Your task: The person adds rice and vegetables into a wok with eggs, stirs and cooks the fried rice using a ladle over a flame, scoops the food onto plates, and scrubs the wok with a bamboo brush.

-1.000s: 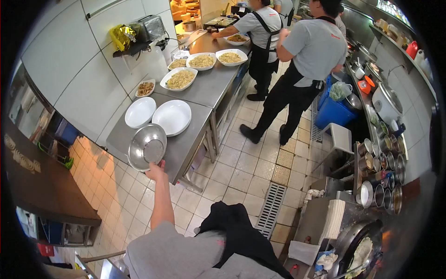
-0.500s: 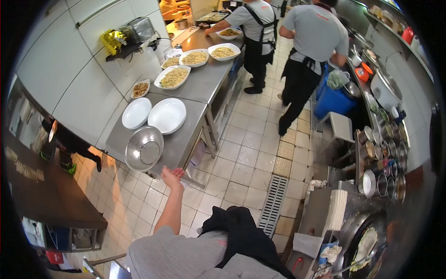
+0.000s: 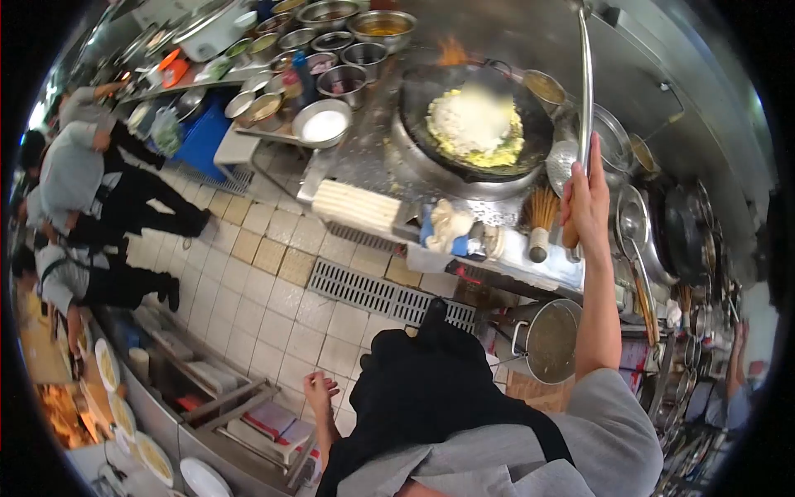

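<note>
Long silver metal tool (image 3: pixel 586 83), upper right, calls for steady control: right hand (image 3: pixel 590 207) grips its brown wooden handle (image 3: pixel 570 235); left hand (image 3: pixel 320 391), lower centre, hangs half-curled, empty.

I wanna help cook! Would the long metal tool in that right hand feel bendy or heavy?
The long metal tool is probably stiff, since it looks nearly straight. It may feel top-heavy, because so much sticks out past the right hand. Its wooden-looking end might slip less.
</note>
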### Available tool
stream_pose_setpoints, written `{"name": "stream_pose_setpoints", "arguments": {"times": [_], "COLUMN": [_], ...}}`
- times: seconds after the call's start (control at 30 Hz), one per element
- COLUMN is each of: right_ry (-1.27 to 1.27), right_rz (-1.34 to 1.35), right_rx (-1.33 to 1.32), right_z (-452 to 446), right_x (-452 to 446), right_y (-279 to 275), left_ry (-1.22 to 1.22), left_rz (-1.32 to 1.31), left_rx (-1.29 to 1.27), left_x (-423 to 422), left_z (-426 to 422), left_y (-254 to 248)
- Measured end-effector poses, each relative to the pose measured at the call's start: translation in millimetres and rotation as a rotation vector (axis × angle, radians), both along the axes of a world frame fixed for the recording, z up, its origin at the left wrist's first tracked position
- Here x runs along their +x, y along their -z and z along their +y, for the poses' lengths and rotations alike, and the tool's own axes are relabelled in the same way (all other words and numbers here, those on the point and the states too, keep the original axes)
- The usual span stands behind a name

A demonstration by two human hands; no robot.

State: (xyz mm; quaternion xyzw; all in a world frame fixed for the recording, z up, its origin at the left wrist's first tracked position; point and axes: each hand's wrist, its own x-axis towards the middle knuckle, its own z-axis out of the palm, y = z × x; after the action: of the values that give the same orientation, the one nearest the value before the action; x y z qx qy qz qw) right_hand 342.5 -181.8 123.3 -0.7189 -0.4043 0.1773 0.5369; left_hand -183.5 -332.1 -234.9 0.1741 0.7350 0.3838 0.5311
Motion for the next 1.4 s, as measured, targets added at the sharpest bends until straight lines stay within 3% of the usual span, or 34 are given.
{"name": "stream_pose_setpoints", "arguments": {"times": [0.03, 0.07, 0.1, 0.17, 0.2, 0.33, 0.47, 0.57, 0.67, 0.73, 0.83, 0.93, 1.0, 1.07, 1.23, 1.3, 1.33, 1.4], "right_ry": [0.023, 0.04, 0.02, -0.228, -0.23, -0.268, -0.241, -0.34, -0.38, -0.4, -0.436, -0.368, -0.388, -0.415, -0.433, -0.341, -0.317, -0.268], "right_rz": [-0.049, 0.047, -0.021, 0.275, 0.546, 0.456, 0.374, 0.438, 0.642, 0.658, 0.454, 0.291, 0.229, 0.489, 0.428, 0.442, 0.592, 0.786], "right_rx": [-0.037, -0.087, -0.135, -0.29, -0.487, -0.461, -0.36, -0.442, -0.489, -0.479, -0.42, -0.411, -0.355, -0.468, -0.366, -0.432, -0.496, -0.539], "right_z": [-3, -5, -6, -7, 3, -9, -31, -7, 44, 52, 21, -6, 24, 71, 35, -7, -20, -13], "right_x": [0, 3, 5, 12, 22, 27, 23, 35, 56, 67, 73, 70, 85, 96, 84, 68, 59, 43], "right_y": [-3, 18, 56, 108, 109, 57, 27, 77, 90, 82, 61, 78, 122, 118, 60, 54, 52, 79], "left_ry": [0.136, 0.27, 0.346, 0.454, 0.492, 0.552, 0.618, 0.694, 1.024, 1.067, 1.124, 1.164, 1.204, 1.237, 1.274, 1.083, 0.993, 0.815], "left_rz": [0.018, 0.044, -0.042, -0.233, -0.332, -0.447, -0.254, -0.123, 0.339, 0.457, 0.609, 0.701, 0.75, 0.78, 0.717, 0.613, 0.564, 0.419], "left_rx": [0.009, 0.017, 0.049, 0.053, 0.024, -0.168, -0.122, -0.079, 0.142, 0.241, 0.35, 0.367, 0.383, 0.394, 0.414, 0.423, 0.425, 0.677], "left_x": [18, 38, 60, 116, 146, 245, 303, 323, 310, 294, 270, 263, 259, 264, 237, 242, 244, 264], "left_z": [12, 29, 46, 88, 111, 182, 216, 224, 221, 210, 203, 196, 192, 195, 201, 205, 209, 220], "left_y": [7, 17, 23, 33, 35, 56, 76, 95, 94, 90, 74, 56, 60, 49, 46, -16, -54, -110]}}
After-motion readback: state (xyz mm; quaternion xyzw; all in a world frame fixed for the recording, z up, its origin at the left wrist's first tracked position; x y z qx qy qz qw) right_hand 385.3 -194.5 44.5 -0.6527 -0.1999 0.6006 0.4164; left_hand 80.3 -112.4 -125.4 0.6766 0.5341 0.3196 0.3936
